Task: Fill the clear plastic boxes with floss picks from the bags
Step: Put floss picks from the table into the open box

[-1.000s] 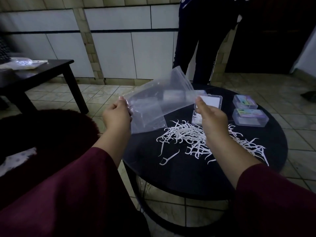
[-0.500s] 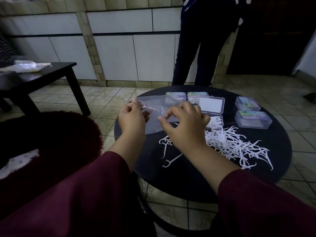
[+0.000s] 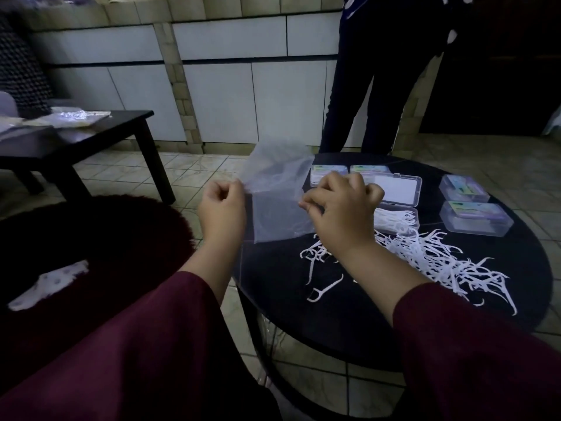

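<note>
An empty clear plastic bag (image 3: 277, 192) hangs folded between my hands over the left edge of the round black table (image 3: 358, 323). My left hand (image 3: 223, 211) pinches its left edge and my right hand (image 3: 341, 209) pinches its right edge. White floss picks (image 3: 425, 259) lie in a loose heap on the table. Behind my right hand an open clear box (image 3: 397, 205) holds some picks, its lid raised. Two closed clear boxes (image 3: 475, 218) sit at the right, and two more (image 3: 329, 173) at the back.
A person in dark trousers (image 3: 373, 86) stands just behind the table. A low dark table (image 3: 91, 138) with plastic bags on it stands at the left. A dark red furry cushion (image 3: 91, 253) lies beside my left arm. Tiled floor surrounds everything.
The bag was spread wide and held up; my hands have come closer together and folded it, and it now sits lower over the table's left edge.
</note>
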